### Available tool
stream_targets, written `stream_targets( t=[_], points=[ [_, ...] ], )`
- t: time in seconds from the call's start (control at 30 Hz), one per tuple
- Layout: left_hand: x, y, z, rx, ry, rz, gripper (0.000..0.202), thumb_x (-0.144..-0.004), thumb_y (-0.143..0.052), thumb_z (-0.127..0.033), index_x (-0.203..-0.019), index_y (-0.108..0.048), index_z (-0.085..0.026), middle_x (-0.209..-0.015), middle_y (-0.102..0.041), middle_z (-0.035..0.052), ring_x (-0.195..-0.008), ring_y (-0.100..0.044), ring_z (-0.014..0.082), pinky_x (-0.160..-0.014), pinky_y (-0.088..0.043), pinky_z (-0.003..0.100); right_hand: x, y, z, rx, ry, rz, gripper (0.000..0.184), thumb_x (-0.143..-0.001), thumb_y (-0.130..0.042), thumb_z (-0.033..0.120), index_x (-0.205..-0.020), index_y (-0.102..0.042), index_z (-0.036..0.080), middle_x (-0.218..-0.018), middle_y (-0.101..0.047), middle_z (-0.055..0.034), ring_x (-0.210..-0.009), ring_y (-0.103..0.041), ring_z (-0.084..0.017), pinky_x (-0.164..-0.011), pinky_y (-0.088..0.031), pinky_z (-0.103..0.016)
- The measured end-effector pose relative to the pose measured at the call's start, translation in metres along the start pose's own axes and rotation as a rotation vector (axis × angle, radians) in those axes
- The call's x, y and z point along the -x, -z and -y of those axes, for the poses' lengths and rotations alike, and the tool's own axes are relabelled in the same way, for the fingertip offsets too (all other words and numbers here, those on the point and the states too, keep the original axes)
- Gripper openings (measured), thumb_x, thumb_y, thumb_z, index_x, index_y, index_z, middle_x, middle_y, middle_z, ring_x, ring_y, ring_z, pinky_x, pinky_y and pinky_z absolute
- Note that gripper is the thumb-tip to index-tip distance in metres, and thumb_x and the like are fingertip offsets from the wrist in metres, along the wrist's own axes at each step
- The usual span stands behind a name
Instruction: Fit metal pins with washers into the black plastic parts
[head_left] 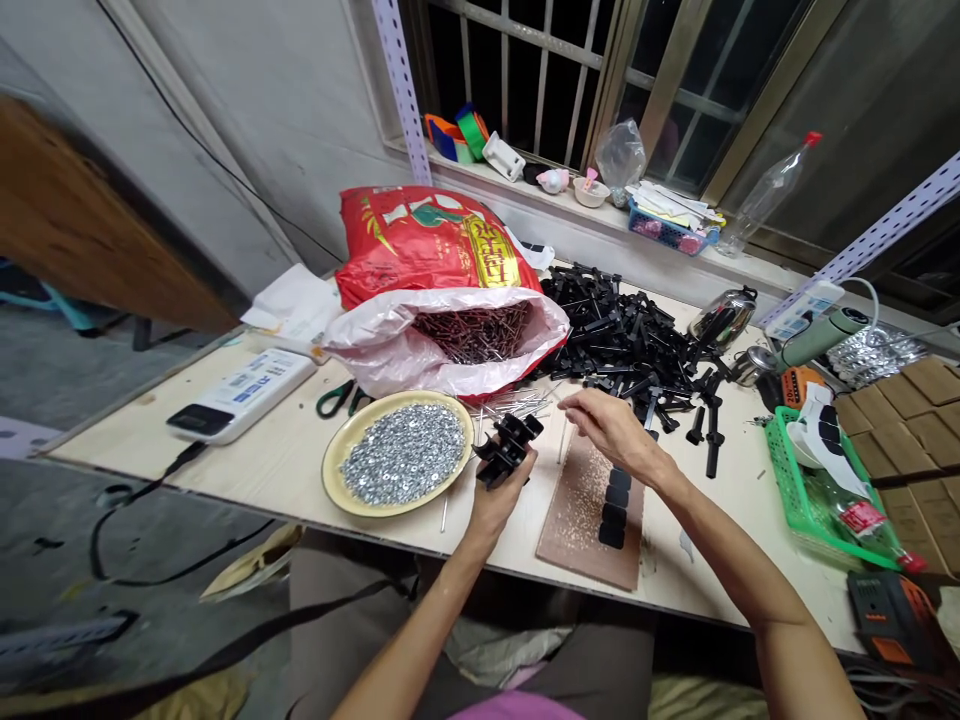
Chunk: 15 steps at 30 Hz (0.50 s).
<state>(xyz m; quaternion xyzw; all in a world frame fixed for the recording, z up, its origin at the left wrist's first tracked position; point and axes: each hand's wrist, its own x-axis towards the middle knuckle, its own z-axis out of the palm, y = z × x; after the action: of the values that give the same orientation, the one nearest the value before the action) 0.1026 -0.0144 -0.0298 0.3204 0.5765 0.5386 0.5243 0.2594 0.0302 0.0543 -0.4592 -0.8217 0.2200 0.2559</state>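
Arms reached over the counter (285, 462). A yellow plate (328, 472) of silver bits (401, 455) sat close on the left, likely for easy grabbing. The left hand (495, 497) was closed around black clips (510, 445), lifted up. The right hand (615, 430) pinched its fingertips (574, 405) above a brown board (577, 522); if it held anything, I could not tell.

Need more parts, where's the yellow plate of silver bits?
Head view, left of centre: the yellow plate sits beside the left hand, before the open red bag.
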Motion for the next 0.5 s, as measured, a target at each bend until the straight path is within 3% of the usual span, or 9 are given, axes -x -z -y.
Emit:
stream_targets(
  t=[0.13, 0.27, 0.33, 0.43, 0.5],
  points=[
    [-0.005, 0.004, 0.007, -0.047, -0.12, -0.016, 0.025, -0.057, -0.072, -0.035, -0.07, -0.06, -0.018, -0.064, -0.065, 0.0008, -0.067, -0.063, 0.0197, -0.066, -0.052, 0.032, 0.003, 0.01, 0.004, 0.318, 0.168, 0.078, 0.014, -0.091, -0.051, 0.019, -0.086, -0.064, 0.017, -0.08, -0.058, -0.0031, -0.074, -0.054, -0.013, -0.065, -0.041, -0.023],
    [-0.01, 0.002, 0.019, -0.012, -0.198, 0.054, 0.027, -0.052, -0.073, -0.035, -0.071, -0.062, -0.018, -0.069, -0.069, 0.0025, -0.07, -0.065, 0.0218, -0.07, -0.053, 0.036, 0.0, 0.01, 0.018, 0.565, 0.172, 0.175, 0.02, -0.09, -0.05, 0.013, -0.075, -0.063, 0.017, -0.08, -0.056, -0.0034, -0.078, -0.05, -0.015, -0.063, -0.037, -0.024],
    [-0.01, 0.001, 0.019, -0.016, -0.199, 0.115, 0.028, -0.05, -0.073, -0.035, -0.07, -0.063, -0.018, -0.065, -0.068, 0.0016, -0.065, -0.063, 0.0215, -0.067, -0.053, 0.037, -0.006, 0.013, 0.023, 0.56, 0.182, 0.237, 0.02, -0.09, -0.049, 0.012, -0.075, -0.062, 0.016, -0.083, -0.056, -0.0036, -0.078, -0.05, -0.015, -0.064, -0.038, -0.025],
    [-0.007, 0.002, 0.014, -0.027, -0.106, 0.122, 0.031, -0.051, -0.075, -0.037, -0.075, -0.066, -0.018, -0.069, -0.069, 0.0023, -0.069, -0.064, 0.0222, -0.069, -0.052, 0.037, -0.02, 0.024, 0.019, 0.35, 0.247, 0.319, 0.012, -0.09, -0.055, 0.024, -0.094, -0.063, 0.017, -0.098, -0.058, -0.0045, -0.075, -0.052, -0.012, -0.066, -0.042, -0.024],
    [-0.005, 0.003, 0.012, 0.007, -0.009, 0.095, 0.034, -0.053, -0.076, -0.039, -0.078, -0.068, -0.017, -0.075, -0.07, 0.0037, -0.076, -0.065, 0.0228, -0.074, -0.051, 0.037, -0.029, 0.029, 0.009, 0.275, 0.227, 0.321, 0.023, -0.089, -0.058, 0.03, -0.107, -0.06, 0.017, -0.106, -0.059, -0.0055, -0.073, -0.054, -0.011, -0.067, -0.045, -0.024]
  ],
)
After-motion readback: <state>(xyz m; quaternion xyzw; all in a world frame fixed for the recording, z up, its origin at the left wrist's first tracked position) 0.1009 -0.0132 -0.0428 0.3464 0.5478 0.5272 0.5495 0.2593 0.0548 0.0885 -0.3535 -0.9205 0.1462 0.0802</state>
